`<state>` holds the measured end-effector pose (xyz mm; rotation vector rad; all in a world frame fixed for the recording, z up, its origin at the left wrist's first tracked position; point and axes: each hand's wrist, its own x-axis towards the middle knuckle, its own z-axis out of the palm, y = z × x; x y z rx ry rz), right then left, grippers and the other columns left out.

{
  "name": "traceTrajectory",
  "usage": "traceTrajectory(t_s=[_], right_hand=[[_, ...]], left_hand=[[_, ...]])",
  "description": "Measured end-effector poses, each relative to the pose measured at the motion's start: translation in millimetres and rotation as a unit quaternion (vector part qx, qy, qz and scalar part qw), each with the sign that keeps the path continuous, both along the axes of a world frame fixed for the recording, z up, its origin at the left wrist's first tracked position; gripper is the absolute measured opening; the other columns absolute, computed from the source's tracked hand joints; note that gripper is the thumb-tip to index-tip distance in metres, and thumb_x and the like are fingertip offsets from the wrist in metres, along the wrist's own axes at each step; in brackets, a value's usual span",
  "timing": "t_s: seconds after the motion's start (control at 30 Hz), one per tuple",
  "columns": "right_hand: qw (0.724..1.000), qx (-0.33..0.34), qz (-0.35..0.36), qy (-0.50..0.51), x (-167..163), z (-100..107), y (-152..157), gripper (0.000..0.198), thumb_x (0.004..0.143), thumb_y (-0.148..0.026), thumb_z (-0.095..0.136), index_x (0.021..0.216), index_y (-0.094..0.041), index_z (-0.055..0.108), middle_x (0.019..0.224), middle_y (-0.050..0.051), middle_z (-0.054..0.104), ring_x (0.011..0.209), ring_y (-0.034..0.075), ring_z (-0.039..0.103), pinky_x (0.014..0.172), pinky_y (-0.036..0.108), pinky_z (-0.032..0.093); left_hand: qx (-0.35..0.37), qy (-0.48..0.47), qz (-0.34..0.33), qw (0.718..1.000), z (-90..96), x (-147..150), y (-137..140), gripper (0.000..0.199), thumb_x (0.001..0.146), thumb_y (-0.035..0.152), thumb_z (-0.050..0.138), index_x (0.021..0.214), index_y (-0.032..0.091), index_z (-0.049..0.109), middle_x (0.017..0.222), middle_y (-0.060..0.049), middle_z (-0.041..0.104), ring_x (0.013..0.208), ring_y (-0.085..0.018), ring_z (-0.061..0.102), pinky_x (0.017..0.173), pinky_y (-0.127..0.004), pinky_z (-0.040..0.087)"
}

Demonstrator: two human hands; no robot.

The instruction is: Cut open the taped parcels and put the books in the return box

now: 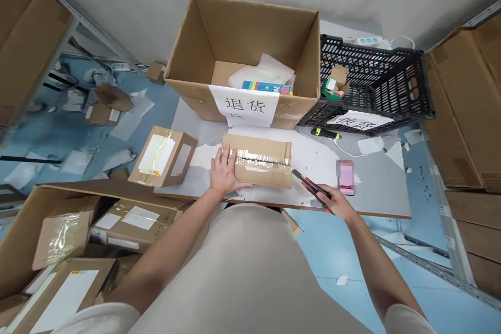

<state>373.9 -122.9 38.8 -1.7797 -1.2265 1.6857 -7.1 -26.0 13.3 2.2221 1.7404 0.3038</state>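
- The left hand (225, 173) lies palm down on the left end of the parcel (266, 173), fingers spread wide, thumb out along its near edge; it grips nothing.
- The left forearm slants in from lower left.
- The right hand (335, 202) is closed around the knife (311, 186), its tip pointing at the parcel's right end; whether they touch, I cannot tell.
- The right forearm reaches in from lower right.
- The parcel sits on the tabletop (385, 193), close to the near edge.
- Behind it, the carton (254, 23) limits room.
- The box (162, 159) stands left, well apart from the parcel.
- Paper-covered room opens right of the parcel, up to the phone (346, 177); the crate (425, 86) bounds it behind.
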Motion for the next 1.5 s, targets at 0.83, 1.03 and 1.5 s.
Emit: traceTrajectory(t_s=[0.83, 1.03, 1.5], right_hand=[[0.820, 0.275, -0.080, -0.495, -80, -63, 49, 0.067, 0.090, -0.044, 0.031, 0.144, -0.007, 0.019, 0.131, 0.025, 0.035, 0.121, 0.035, 0.034, 0.095, 0.051, 0.033], [0.749, 0.379, 0.280, -0.465, -151, -2, 117, 0.061, 0.087, -0.045, 0.044, 0.141, -0.018, 0.032, 0.146, 0.018, 0.029, 0.132, 0.036, 0.024, 0.103, 0.052, 0.021], [0.840, 0.221, 0.296, -0.398, -124, 43, 216, 0.045, 0.081, -0.058, 0.050, 0.084, -0.018, 0.069, 0.081, 0.006, 0.068, 0.078, 0.019, 0.060, 0.064, 0.024, 0.037]], left_hand=[[0.065, 0.007, -0.171, 0.983, -6.8, -15, -45, 0.055, 0.085, 0.041, 0.046, 0.133, 0.014, 0.044, 0.136, -0.014, 0.047, 0.130, -0.029, 0.036, 0.110, -0.047, 0.019], [0.052, 0.006, -0.177, 0.983, -8.8, -16, -47, 0.063, 0.080, 0.045, 0.052, 0.134, 0.013, 0.043, 0.137, -0.015, 0.046, 0.130, -0.031, 0.034, 0.110, -0.049, 0.018], [0.041, 0.027, -0.179, 0.983, -9.6, -23, -53, 0.078, 0.074, 0.050, 0.056, 0.139, 0.013, 0.035, 0.145, -0.013, 0.036, 0.134, -0.030, 0.028, 0.111, -0.046, 0.017]])
